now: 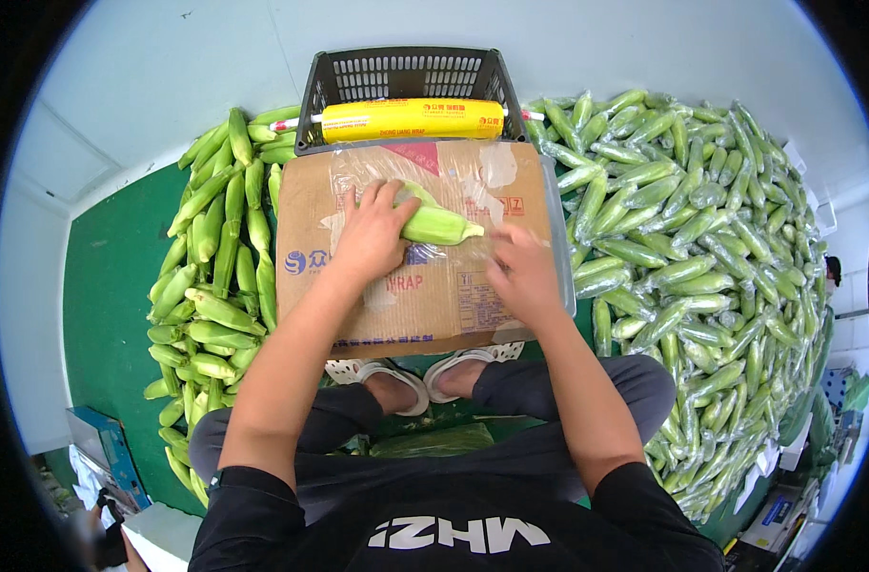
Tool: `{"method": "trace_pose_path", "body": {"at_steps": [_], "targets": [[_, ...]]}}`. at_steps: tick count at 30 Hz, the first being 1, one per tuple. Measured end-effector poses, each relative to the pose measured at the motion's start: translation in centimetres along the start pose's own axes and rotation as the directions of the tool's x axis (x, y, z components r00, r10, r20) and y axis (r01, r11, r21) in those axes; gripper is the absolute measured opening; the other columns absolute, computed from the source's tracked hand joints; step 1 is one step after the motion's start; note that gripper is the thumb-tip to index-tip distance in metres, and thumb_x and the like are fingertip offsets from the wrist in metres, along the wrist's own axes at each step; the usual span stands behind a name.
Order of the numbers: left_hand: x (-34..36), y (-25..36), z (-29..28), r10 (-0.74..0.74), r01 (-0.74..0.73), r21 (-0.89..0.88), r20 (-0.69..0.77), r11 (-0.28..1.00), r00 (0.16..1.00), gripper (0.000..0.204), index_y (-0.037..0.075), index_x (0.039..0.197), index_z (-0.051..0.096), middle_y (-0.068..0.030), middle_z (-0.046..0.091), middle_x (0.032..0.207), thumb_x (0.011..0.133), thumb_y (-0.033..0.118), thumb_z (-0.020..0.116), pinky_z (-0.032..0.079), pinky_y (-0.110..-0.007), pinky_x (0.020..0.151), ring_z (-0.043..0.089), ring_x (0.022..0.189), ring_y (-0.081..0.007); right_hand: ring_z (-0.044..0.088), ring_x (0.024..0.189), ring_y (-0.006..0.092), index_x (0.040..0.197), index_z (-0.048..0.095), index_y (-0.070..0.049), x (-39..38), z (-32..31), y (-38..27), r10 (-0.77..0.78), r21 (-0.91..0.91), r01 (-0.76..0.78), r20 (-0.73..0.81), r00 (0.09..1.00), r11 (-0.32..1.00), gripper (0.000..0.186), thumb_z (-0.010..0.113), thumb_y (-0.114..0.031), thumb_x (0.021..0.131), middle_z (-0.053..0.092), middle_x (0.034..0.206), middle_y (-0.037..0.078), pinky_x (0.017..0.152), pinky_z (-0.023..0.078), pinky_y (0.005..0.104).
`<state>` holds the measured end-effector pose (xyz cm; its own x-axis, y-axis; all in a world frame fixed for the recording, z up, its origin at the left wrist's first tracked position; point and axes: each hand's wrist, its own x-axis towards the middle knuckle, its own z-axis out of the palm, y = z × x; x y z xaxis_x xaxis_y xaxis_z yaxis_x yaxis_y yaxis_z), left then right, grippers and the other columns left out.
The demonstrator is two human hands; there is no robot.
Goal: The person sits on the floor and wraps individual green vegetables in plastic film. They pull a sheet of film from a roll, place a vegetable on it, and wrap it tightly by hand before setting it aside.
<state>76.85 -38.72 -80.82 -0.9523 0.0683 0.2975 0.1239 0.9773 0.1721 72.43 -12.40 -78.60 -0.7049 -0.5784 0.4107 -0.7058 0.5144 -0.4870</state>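
Observation:
An ear of corn (439, 227) in its green husk lies slantwise on a flattened cardboard box (306, 214), its pale stem end toward the right. Clear plastic film (366, 164) covers the box's upper middle. My left hand (373, 224) grips the left end of the ear, hiding that end under its fingers. Close by the stem end is my right hand (522, 272); its fingers are smeared by motion, so their grip does not show. Beyond the box, a roll of cling film with a yellow wrapper (411, 121) rests across a black plastic crate (401, 65).
Unwrapped corn (227, 224) is piled on the green floor (111, 276) at the left. At the right spreads a large heap of film-wrapped corn (692, 219). My feet, in white sandals (411, 389), are just below the box. A flat blue box (111, 458) lies at the lower left.

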Motion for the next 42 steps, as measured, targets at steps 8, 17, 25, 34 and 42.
{"method": "trace_pose_path", "body": {"at_steps": [8, 17, 25, 34, 42], "targets": [[-5.9, -2.6, 1.5, -0.233, 0.226, -0.070, -0.128, 0.972, 0.964, 0.028, 0.006, 0.107, 0.064, -0.0177, 0.062, 0.122, 0.083, 0.016, 0.075, 0.045, -0.050, 0.097, 0.057, 0.110, -0.0412, 0.064, 0.114, 0.0380, 0.114, 0.066, -0.003, 5.6, 7.2, 2.8, 0.311, 0.265, -0.329, 0.109, 0.944, 0.906, 0.035, 0.077, -0.023, 0.087, 0.066, 0.123, 0.022, 0.098, 0.051, 0.0427], [1.3, -6.9, -1.7, -0.442, 0.290, -0.849, 0.076, 0.441, 0.894, 0.013, 0.000, 0.102, 0.059, -0.0114, 0.065, 0.098, 0.098, 0.011, 0.064, 0.053, -0.035, 0.080, 0.067, 0.086, -0.0228, 0.064, 0.114, 0.0382, 0.124, 0.068, -0.002, 5.2, 7.4, 3.0, 0.116, 0.295, -0.135, 0.080, 0.990, 0.946, 0.042, 0.074, -0.028, 0.092, 0.068, 0.122, 0.019, 0.099, 0.050, 0.0451], [-2.6, 1.5, -0.7, -0.315, 0.370, -0.172, 0.278, 0.913, 0.907, 0.046, -0.001, 0.110, 0.059, -0.0257, 0.063, 0.108, 0.096, 0.042, 0.067, 0.056, -0.051, 0.080, 0.067, 0.095, -0.0434, 0.065, 0.112, 0.0407, 0.125, 0.068, 0.000, 10.8, 4.9, 3.5, 0.637, -0.316, -0.556, 0.452, 0.625, 0.769, 0.062, 0.068, -0.052, 0.093, 0.069, 0.115, 0.025, 0.097, 0.052, 0.0474], [4.7, -7.0, 4.2, -0.158, 0.141, -0.204, -0.067, 0.969, 0.985, 0.055, 0.003, 0.127, 0.058, -0.0256, 0.062, 0.112, 0.097, 0.049, 0.060, 0.053, -0.051, 0.088, 0.065, 0.099, -0.0427, 0.070, 0.092, 0.0408, 0.120, 0.071, -0.003, 11.0, 7.9, 5.6, 0.259, -0.070, -0.249, 0.264, 0.929, 0.966, 0.071, 0.057, -0.068, 0.093, 0.072, 0.092, 0.024, 0.088, 0.054, 0.0467], [-10.5, 3.8, -1.1, 0.046, 0.110, -0.345, 0.414, 0.932, 0.909, 0.088, -0.001, 0.143, 0.043, -0.0232, 0.064, 0.102, 0.088, 0.064, 0.066, 0.057, -0.054, 0.075, 0.069, 0.080, -0.0441, 0.068, 0.060, 0.0295, 0.091, 0.074, 0.002, 5.0, -0.5, 0.8, 0.425, -0.259, -0.489, 0.866, 0.264, 0.833, 0.079, 0.044, -0.071, 0.100, 0.070, 0.072, 0.017, 0.065, 0.056, 0.0439]]}}
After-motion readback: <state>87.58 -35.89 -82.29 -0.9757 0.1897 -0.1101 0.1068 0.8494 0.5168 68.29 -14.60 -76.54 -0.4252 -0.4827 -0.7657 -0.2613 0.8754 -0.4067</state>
